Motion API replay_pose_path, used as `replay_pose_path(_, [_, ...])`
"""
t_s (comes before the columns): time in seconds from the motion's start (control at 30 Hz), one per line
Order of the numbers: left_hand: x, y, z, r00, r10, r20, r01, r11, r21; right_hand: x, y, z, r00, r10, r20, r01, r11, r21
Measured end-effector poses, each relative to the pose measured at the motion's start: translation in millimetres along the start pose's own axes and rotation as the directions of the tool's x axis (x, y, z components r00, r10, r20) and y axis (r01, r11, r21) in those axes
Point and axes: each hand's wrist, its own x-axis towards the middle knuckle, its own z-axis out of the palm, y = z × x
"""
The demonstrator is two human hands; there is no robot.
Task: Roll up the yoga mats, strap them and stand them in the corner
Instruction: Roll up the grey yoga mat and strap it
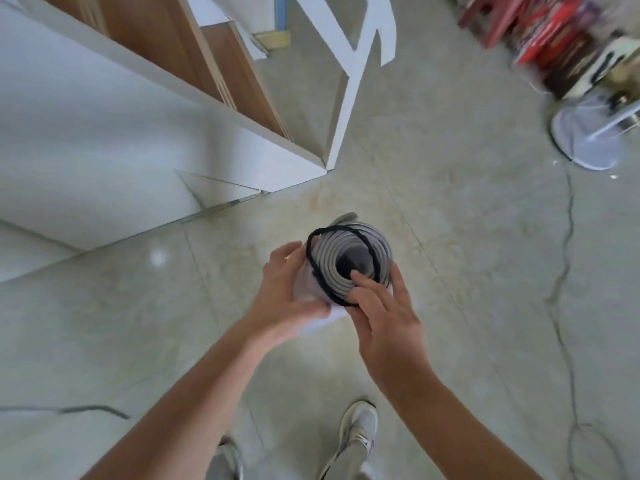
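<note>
A glossy, pale stone-patterned tile floor (450, 209) meets a smooth white cabinet (104, 140) with wood-grain inner panels. Just before its corner the rolled yoga mat (332, 268) stands on end, a grey foam spiral round a dark hollow. A thin black strap (369, 249) loops its top; the left hand (287, 289) wraps the roll's side, the right hand (384, 317) lies fingers-on-coils, perhaps pinching the strap, I cannot tell.
</note>
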Motion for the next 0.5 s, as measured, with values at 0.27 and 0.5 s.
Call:
replay_pose_path(0.27, [-13,36,-55,0.906,-0.39,-0.163,0.422,0.864,0.275,-28,-88,26,0.996,-0.054,0.07,0.056,0.998,-0.024])
replay_pose_path(0.5, [-27,8,-39,0.93,-0.168,-0.327,0.325,0.793,0.515,-33,-100,22,0.999,-0.031,-0.04,0.033,0.997,0.064])
